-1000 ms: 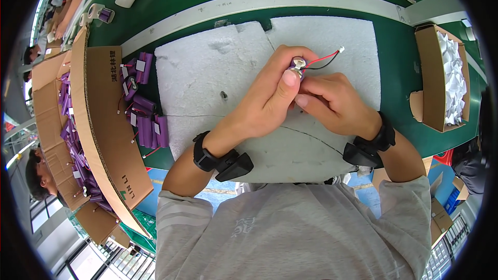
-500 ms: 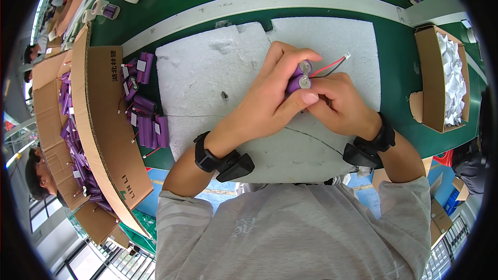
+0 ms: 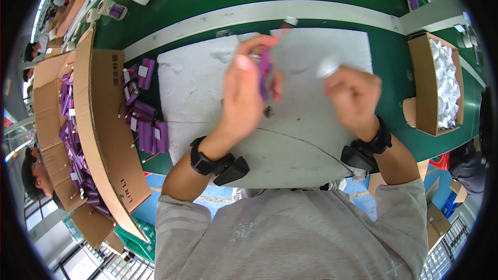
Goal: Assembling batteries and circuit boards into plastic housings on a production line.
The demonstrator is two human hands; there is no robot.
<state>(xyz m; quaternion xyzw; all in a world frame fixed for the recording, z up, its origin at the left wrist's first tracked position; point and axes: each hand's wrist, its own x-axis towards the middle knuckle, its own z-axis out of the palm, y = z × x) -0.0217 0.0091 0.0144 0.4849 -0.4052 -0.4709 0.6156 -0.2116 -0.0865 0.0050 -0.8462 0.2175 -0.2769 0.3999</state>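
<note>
L hand [image 3: 241, 85] holds elong. purple pack [image 3: 265, 72]; R hand [image 3: 356, 91], blurry wht. pc. [image 3: 328, 66]

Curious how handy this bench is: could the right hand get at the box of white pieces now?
Probably yes: the right hand is the one nearer the open box, with no obstacle visible between them, though that hand seems to hold a blurred white thing.
</note>
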